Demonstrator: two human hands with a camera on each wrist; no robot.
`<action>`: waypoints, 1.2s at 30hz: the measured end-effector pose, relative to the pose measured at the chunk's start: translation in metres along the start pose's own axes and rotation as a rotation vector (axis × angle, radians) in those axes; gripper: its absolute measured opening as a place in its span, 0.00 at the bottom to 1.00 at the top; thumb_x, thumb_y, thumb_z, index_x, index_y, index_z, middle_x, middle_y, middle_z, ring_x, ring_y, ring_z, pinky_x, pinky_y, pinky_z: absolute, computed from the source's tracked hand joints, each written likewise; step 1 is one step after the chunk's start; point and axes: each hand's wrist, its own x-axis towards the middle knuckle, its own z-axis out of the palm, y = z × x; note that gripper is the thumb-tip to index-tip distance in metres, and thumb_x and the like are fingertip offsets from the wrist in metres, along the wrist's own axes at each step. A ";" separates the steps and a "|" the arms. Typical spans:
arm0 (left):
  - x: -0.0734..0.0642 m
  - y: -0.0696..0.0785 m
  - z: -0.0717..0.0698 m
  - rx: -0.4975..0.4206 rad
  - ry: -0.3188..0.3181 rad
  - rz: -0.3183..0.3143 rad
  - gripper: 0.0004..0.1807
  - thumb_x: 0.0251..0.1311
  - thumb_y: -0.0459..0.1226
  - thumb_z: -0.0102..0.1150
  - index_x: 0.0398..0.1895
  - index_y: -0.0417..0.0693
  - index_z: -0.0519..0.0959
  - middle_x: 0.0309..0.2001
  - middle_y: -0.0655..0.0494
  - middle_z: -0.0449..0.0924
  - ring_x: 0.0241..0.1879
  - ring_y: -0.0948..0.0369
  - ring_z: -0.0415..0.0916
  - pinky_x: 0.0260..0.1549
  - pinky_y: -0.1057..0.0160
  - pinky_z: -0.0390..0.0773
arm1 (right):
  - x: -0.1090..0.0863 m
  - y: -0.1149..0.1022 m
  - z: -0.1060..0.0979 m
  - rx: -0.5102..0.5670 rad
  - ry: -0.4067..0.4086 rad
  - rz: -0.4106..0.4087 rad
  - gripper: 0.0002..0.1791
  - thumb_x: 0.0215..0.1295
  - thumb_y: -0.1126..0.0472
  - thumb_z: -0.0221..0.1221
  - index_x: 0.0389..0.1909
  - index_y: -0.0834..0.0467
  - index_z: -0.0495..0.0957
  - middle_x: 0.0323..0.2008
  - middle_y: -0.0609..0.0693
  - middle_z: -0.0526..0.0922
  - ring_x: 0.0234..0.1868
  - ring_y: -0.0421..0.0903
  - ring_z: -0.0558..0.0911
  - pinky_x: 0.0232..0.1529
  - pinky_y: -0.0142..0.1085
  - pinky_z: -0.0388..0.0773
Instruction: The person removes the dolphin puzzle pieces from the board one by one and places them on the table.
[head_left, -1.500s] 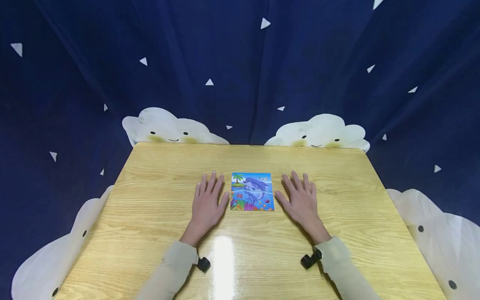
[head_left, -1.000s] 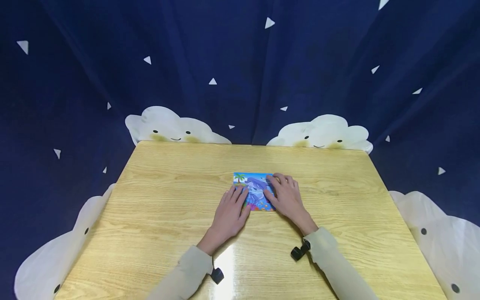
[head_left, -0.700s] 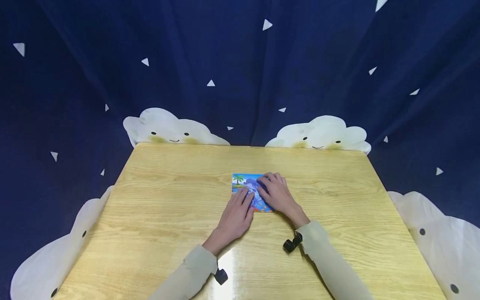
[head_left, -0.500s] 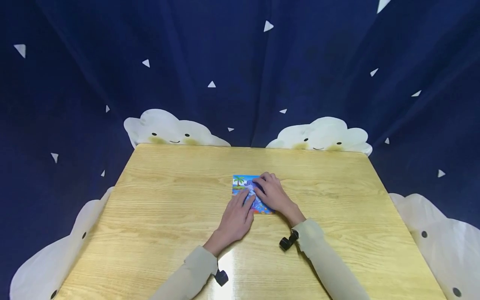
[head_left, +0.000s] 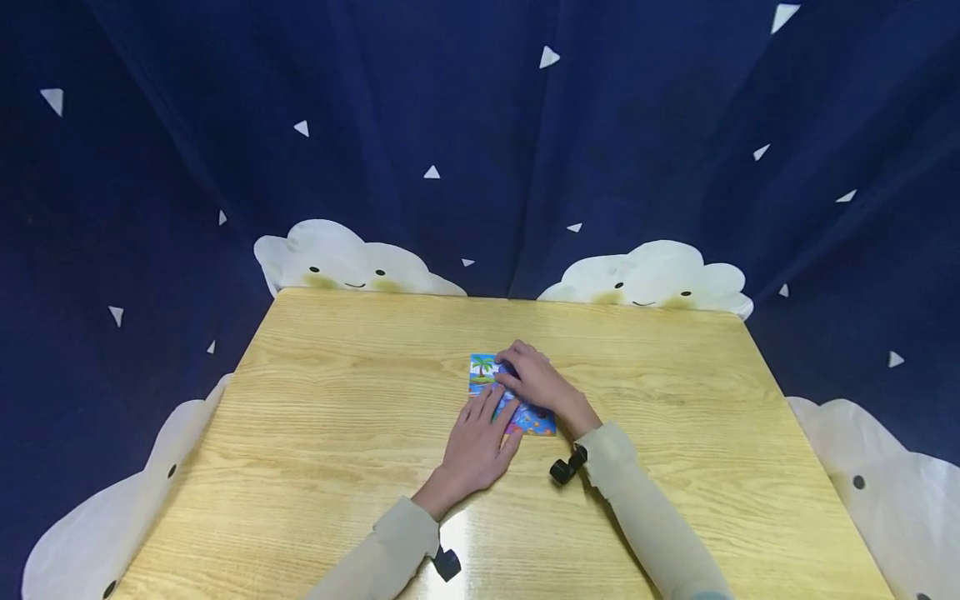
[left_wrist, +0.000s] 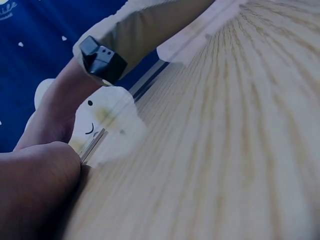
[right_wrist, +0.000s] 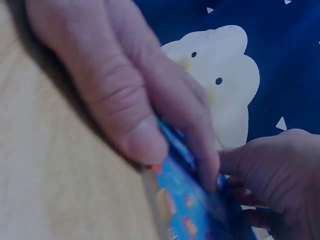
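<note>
A square dolphin picture board [head_left: 482, 369] lies flat on the table, its palm-tree corner showing and much of the rest covered by the hands. My left hand [head_left: 474, 450] rests on its lower left part with straight, spread fingers; the thumb sits at the front edge. Over the upper middle, my right hand [head_left: 536, 379] bends its fingers down with thumb and forefinger close together. From the right wrist view, the left thumb and forefinger touch the blue board [right_wrist: 187, 200], while the right hand [right_wrist: 285, 175] curls beside them. I cannot tell whether the right fingertips pinch anything.
A light wooden table [head_left: 337, 400] lies under everything, with a bright reflection near the left wrist. A dark blue curtain [head_left: 450, 100] with white triangles hangs around it, with smiling clouds [head_left: 652, 271] along the table edge. Both wrists carry small black cameras [head_left: 447, 564].
Both hands came in from beside the board onto it. The right hand then slid further left across the picture and curled its fingers; the left stayed on the lower left.
</note>
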 end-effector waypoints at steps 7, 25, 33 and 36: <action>0.000 0.000 0.000 0.002 -0.059 -0.015 0.32 0.82 0.56 0.33 0.82 0.57 0.62 0.84 0.51 0.50 0.83 0.50 0.42 0.78 0.47 0.51 | 0.008 -0.004 -0.006 0.047 -0.063 0.000 0.17 0.74 0.57 0.64 0.54 0.64 0.81 0.45 0.54 0.77 0.43 0.49 0.77 0.51 0.46 0.77; 0.000 0.001 0.000 0.006 -0.073 -0.017 0.33 0.82 0.57 0.32 0.82 0.56 0.62 0.84 0.50 0.49 0.83 0.50 0.42 0.78 0.47 0.51 | 0.013 -0.006 -0.005 0.076 -0.093 0.032 0.18 0.73 0.56 0.65 0.55 0.63 0.77 0.44 0.54 0.75 0.40 0.49 0.74 0.46 0.46 0.75; 0.000 0.000 -0.001 0.007 -0.060 -0.010 0.33 0.82 0.56 0.32 0.82 0.55 0.62 0.84 0.49 0.50 0.83 0.50 0.43 0.78 0.47 0.52 | 0.016 -0.002 -0.003 0.116 -0.097 0.038 0.18 0.72 0.56 0.67 0.53 0.62 0.76 0.45 0.54 0.73 0.41 0.49 0.74 0.47 0.45 0.75; 0.000 0.000 -0.002 0.008 -0.059 -0.015 0.33 0.82 0.56 0.32 0.82 0.55 0.62 0.84 0.50 0.50 0.83 0.50 0.43 0.78 0.46 0.52 | 0.017 -0.002 -0.004 0.150 -0.099 0.038 0.18 0.71 0.57 0.68 0.53 0.63 0.77 0.44 0.54 0.74 0.42 0.49 0.73 0.47 0.45 0.74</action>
